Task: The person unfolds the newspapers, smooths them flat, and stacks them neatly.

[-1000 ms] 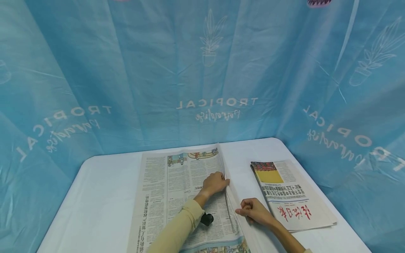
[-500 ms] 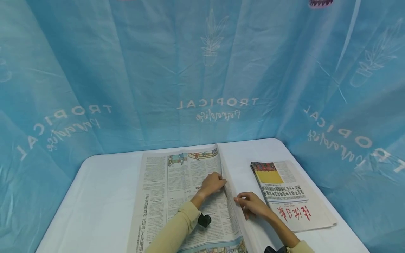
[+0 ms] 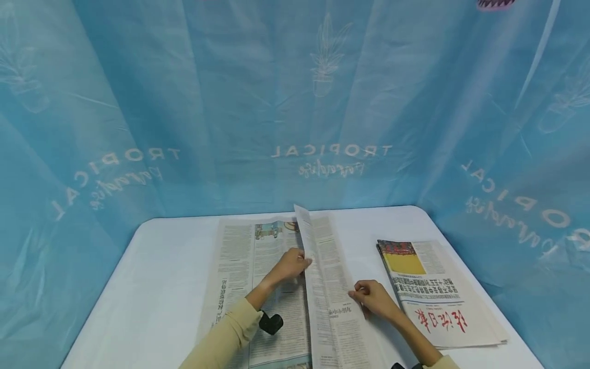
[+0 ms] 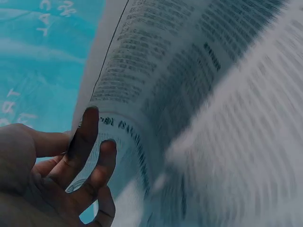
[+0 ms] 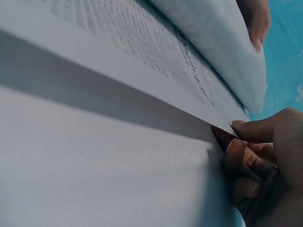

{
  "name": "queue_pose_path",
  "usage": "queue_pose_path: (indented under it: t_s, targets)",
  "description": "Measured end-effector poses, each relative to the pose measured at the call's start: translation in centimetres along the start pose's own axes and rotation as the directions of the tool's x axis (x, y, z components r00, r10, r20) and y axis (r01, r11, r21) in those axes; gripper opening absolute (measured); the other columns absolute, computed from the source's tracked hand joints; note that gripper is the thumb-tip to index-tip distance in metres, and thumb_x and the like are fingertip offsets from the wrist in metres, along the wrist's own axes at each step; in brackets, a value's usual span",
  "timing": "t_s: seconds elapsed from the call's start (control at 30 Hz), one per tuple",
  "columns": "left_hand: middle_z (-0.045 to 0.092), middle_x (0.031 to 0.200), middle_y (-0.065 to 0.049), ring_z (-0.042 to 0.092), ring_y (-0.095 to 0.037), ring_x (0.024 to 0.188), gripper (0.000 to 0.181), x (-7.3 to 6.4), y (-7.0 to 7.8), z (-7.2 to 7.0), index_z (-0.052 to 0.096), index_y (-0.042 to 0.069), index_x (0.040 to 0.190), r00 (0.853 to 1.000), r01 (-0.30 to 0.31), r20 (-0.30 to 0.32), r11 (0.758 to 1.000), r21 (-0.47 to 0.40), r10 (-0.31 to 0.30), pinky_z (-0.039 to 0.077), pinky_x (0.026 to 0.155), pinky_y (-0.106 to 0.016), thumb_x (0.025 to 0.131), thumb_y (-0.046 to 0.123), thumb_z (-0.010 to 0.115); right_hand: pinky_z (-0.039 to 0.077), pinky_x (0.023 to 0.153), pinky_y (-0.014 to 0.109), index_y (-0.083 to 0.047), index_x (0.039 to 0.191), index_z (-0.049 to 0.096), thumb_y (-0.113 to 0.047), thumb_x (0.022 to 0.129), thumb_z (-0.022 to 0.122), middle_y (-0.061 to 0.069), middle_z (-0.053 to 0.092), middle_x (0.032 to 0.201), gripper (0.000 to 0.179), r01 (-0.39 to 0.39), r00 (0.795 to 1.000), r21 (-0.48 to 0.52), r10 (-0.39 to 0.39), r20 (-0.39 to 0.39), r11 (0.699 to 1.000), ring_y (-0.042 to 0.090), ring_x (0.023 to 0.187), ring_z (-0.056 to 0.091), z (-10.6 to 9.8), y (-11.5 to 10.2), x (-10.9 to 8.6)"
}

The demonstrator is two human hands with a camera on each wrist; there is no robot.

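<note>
An open newspaper [image 3: 235, 271] lies on the white table. My left hand [image 3: 289, 264] pinches the edge of its upper page, which stands raised and curved along the middle. In the left wrist view, the thumb and forefinger of my left hand [image 4: 71, 165] meet at the sheet's border, the other fingers behind it. At the newspaper's right edge, my right hand [image 3: 375, 298] holds the sheet beneath. The right wrist view shows the thumb and fingers of my right hand [image 5: 260, 156] pinching that edge slightly above the tabletop. The newspaper's near end is cut off in the head view.
A stack of folded newspapers [image 3: 438, 292] with red lettering lies on the table [image 3: 152, 287] to the right. A blue printed curtain [image 3: 258, 113] hangs behind the table and along both sides. Dark wrist cameras [image 3: 271, 323] sit by the sleeves.
My left hand has moved left with the page edge, turning the page up and baring printed columns to its right. My right hand stays at the right edge. The head view has shifted slightly.
</note>
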State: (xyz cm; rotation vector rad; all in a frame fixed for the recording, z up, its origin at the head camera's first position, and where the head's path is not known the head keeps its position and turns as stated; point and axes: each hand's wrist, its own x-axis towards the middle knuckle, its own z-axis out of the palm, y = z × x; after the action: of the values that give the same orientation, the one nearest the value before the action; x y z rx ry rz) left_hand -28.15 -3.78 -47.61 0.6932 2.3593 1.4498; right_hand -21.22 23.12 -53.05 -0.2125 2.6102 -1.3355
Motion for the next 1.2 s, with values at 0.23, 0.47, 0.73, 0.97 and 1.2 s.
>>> queue_pose_path:
  t_s: [0.23,0.47,0.73,0.97,1.2]
  targets:
    - [0.027,0.055,0.006,0.028,-0.01,0.053,0.027,-2.9,0.1,-3.9,0.039,0.007,0.076,0.997,0.077,0.027,0.996,-0.032,-0.077,0.033,0.056,-0.03,0.102,0.007,0.048,0.041,0.042,0.024,0.001,0.086,0.061,-0.02,0.093,0.065,0.004,0.065,0.064,0.023,0.025,1.0,0.001,-0.025,0.011,1.0,0.008,0.044,0.048,-0.2,-0.3,0.1]
    - [0.055,0.067,-0.002,0.056,-0.014,0.07,0.03,-5.8,-0.9,-5.5,0.05,-0.012,0.123,0.986,0.163,-0.015,0.983,-0.085,-0.165,0.051,0.074,-0.045,0.098,0.003,0.053,0.041,0.044,0.023,-0.002,0.083,0.065,-0.021,0.091,0.069,0.001,0.061,0.065,0.021,0.046,0.997,-0.068,-0.05,-0.055,0.997,0.006,0.048,0.046,-0.9,0.0,0.0]
    - [0.068,0.088,-0.016,0.065,-0.019,0.073,0.039,-9.2,-2.9,-6.8,0.046,-0.013,0.13,0.939,0.27,-0.193,0.957,-0.1,-0.285,0.049,0.067,-0.035,0.095,0.002,0.056,0.04,0.046,0.024,-0.002,0.079,0.071,-0.019,0.088,0.072,-0.001,0.059,0.06,0.019,0.021,0.992,-0.143,-0.039,-0.122,0.989,0.007,0.049,0.047,-1.4,0.4,0.2]
    - [0.059,0.087,-0.016,0.057,-0.018,0.068,0.048,-12.3,-4.8,-8.9,0.035,-0.017,0.136,0.878,0.372,-0.287,0.924,-0.092,-0.383,0.043,0.055,-0.029,0.096,0.003,0.053,0.039,0.044,0.024,-0.001,0.078,0.073,-0.014,0.085,0.073,0.0,0.061,0.057,0.015,-0.056,0.973,-0.129,0.025,-0.232,0.99,0.009,0.046,0.047,-2.2,0.8,0.0]
    - [0.058,0.083,-0.015,0.054,-0.017,0.066,0.048,-14.6,-6.3,-10.9,0.04,-0.02,0.129,0.854,0.442,-0.317,0.897,0.026,-0.412,0.043,0.054,-0.03,0.092,0.004,0.059,0.038,0.043,0.024,-0.002,0.078,0.07,-0.015,0.087,0.072,0.0,0.057,0.055,0.016,-0.076,0.973,-0.102,0.051,-0.225,0.992,0.008,0.043,0.044,-2.7,1.4,-0.2]
